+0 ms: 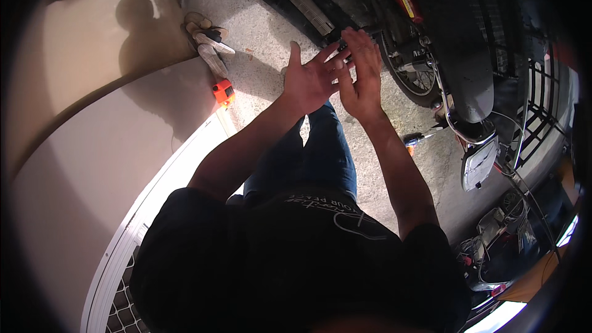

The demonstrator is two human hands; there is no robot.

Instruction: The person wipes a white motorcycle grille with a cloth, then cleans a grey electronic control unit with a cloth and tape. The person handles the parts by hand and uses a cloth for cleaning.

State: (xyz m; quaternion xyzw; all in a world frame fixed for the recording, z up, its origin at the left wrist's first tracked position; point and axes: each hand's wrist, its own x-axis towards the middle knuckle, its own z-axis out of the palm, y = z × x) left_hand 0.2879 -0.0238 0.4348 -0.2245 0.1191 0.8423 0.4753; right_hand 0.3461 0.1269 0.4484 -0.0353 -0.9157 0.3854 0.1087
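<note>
Plainly, our left hand is palm up and empty, fingers spread; our right hand, also empty, has its fingers nearly together, thumb apart. Whether the 2 touch, we cannot tell. Ideally, we'd hold both loosely, fingertips clear of the bike, which stands nearest at right, seemingly pointing away from us, its long axis running from lower right toward the top.

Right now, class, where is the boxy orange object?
In the head view, the boxy orange object sits left of the left hand, just below the pale shoes.
</note>
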